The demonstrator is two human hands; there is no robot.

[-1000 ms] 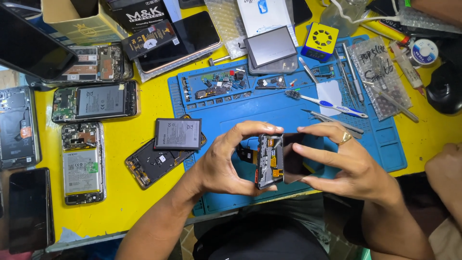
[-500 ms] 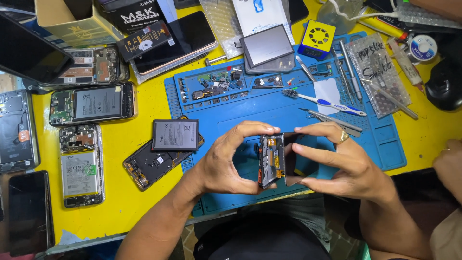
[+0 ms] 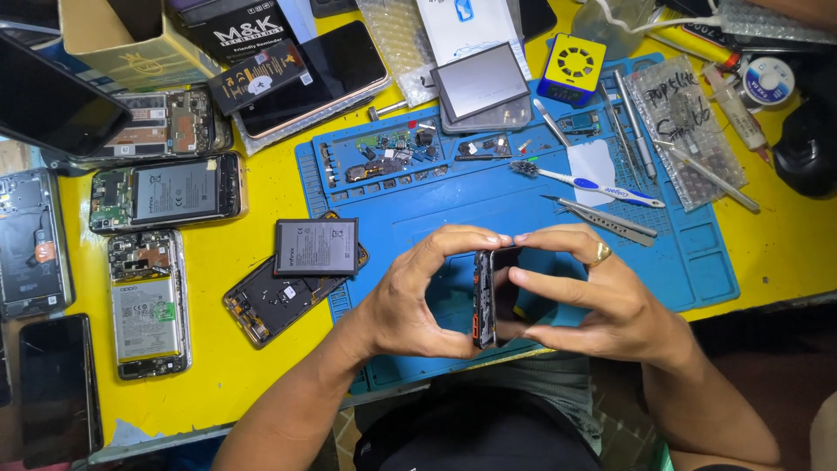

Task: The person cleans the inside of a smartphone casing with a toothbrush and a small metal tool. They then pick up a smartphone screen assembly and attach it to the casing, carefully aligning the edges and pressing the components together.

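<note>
Far left, on the yellow surface [image 3: 218, 384]: a dark phone screen [image 3: 59, 388] lying flat, and beside it an opened phone with a white battery [image 3: 148, 303], back cover off. Above these, a second opened phone with a grey battery [image 3: 167, 192].

Left of centre: a loose dark battery [image 3: 316, 247] resting on a stripped phone frame [image 3: 277, 301] at the edge of the blue work mat [image 3: 697, 262].

Centre, held above the mat's near edge: a partly dismantled phone [image 3: 486, 298], turned edge-on to the viewer. Left hand [image 3: 410, 301]: fingers clamped on its left side, thumb under the lower end. Right hand [image 3: 602, 301]: fingers closed on the dark panel side, a ring on one finger. Judged state: the body and the panel stand slightly parted along the edge, neither fully apart nor seated flush; which way the work goes cannot be told.

Behind the hands: mat tray of small parts [image 3: 384, 157], a grey square panel [image 3: 479, 83].

Right: toothbrush [image 3: 593, 181], tweezers [image 3: 602, 218], yellow box with a fan [image 3: 571, 68]. Nothing lies between the hands and the mat.
</note>
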